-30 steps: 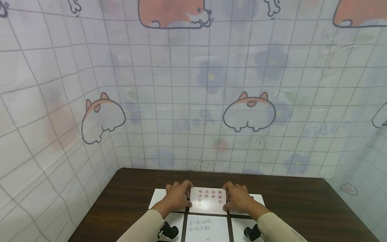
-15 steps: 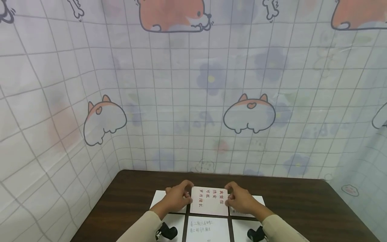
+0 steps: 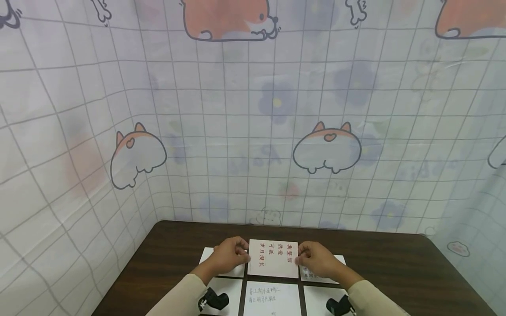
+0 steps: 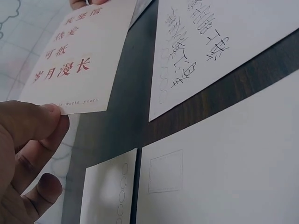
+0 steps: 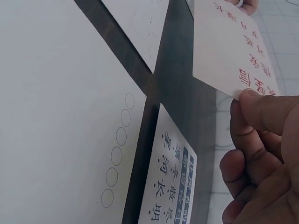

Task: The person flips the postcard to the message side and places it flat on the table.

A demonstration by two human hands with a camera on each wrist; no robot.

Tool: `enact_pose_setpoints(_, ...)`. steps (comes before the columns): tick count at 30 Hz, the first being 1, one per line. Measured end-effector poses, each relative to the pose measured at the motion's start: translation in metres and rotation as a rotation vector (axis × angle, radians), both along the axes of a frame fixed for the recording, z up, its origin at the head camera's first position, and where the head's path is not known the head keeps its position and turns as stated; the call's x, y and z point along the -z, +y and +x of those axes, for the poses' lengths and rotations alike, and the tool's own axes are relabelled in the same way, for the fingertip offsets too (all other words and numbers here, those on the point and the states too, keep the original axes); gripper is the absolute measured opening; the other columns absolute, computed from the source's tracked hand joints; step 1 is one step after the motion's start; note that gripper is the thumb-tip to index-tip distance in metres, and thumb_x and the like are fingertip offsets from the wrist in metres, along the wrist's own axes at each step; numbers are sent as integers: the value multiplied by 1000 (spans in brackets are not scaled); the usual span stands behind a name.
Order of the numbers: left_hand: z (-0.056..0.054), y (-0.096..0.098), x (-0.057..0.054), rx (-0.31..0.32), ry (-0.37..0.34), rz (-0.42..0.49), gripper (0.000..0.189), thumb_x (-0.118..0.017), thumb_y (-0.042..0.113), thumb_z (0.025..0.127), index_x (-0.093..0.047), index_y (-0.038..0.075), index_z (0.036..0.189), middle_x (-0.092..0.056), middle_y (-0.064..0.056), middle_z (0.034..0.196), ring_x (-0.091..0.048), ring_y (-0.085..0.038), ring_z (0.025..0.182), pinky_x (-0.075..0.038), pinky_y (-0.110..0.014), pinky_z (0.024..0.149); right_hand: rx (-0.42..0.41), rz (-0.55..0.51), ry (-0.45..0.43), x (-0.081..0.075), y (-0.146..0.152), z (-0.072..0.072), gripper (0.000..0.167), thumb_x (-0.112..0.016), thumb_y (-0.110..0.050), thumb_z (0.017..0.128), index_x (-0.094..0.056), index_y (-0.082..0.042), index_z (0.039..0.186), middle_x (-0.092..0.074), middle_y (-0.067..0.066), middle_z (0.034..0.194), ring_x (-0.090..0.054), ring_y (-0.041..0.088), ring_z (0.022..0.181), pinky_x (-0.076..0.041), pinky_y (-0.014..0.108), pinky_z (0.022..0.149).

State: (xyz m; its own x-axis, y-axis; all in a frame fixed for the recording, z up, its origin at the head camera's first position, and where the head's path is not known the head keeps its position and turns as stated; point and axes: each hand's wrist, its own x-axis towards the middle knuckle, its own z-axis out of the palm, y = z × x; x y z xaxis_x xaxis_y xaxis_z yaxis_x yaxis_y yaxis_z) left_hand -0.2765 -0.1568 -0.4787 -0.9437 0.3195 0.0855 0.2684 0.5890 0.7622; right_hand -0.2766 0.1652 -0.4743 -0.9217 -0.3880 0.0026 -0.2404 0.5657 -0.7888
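A white postcard point(image 3: 272, 259) with red printed characters is raised off the table between my two hands. My left hand point(image 3: 226, 256) pinches its left edge between thumb and index finger; in the left wrist view the thumb lies over a corner of the postcard point(image 4: 77, 56). On the opposite edge, my right hand point(image 3: 320, 260) pinches it the same way, its thumb at the corner in the right wrist view. Directly in front lies a flat card point(image 3: 272, 298) with handwritten lines.
Several other white cards lie in two rows on the dark wooden table point(image 3: 395, 267). One with dark print point(image 5: 170, 177) sits beside my right hand, and a card with small ovals point(image 4: 107, 186) is near my left. A patterned curtain point(image 3: 253, 109) hangs behind the table.
The red-printed postcard has gone from lying in the back row to being lifted and tilted up. Both hands have risen with it, fingertips closing in on its edges.
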Motion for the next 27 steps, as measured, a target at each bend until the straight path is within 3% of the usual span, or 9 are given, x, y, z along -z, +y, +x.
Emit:
enact_pose_setpoints(2,0,-1,1,8,-8,19,15,-78,16,91,-67,12,100,-69,8,84,-61,-13,80,-34,-57,91,-10,-8,7,-1,0,1,7,-70,-10,97,-64,-7,97,-62,4,78,-49,14,64,-41,28,55)
enact_pose_setpoints(4,0,-2,0,20,-16,52,10,-78,15,90,-69,12,94,-67,5,83,-59,-14,77,-43,-44,80,-15,-4,19,-2,1,1,7,-69,-11,98,-65,-9,92,-60,3,75,-48,14,65,-40,28,55)
enact_pose_setpoints(7,0,-2,-1,31,-40,103,9,-77,12,90,-69,10,92,-65,3,81,-58,-15,75,-44,-30,61,-14,-1,27,-3,1,1,9,-68,-14,99,-65,-10,91,-59,0,76,-50,16,69,-40,29,57)
enact_pose_setpoints(19,3,-2,-4,72,-41,103,9,-72,20,96,-67,13,93,-65,3,90,-59,-16,85,-46,-35,71,-23,-2,56,-4,3,8,18,-68,-22,100,-61,-12,87,-55,-1,76,-50,17,73,-39,30,58)
enact_pose_setpoints(27,1,-3,-2,75,-50,127,7,-70,18,98,-66,13,94,-66,3,88,-57,-17,83,-44,-37,70,-26,-7,63,-2,2,8,14,-66,-20,102,-64,-12,90,-69,-2,89,-64,21,88,-50,39,73)
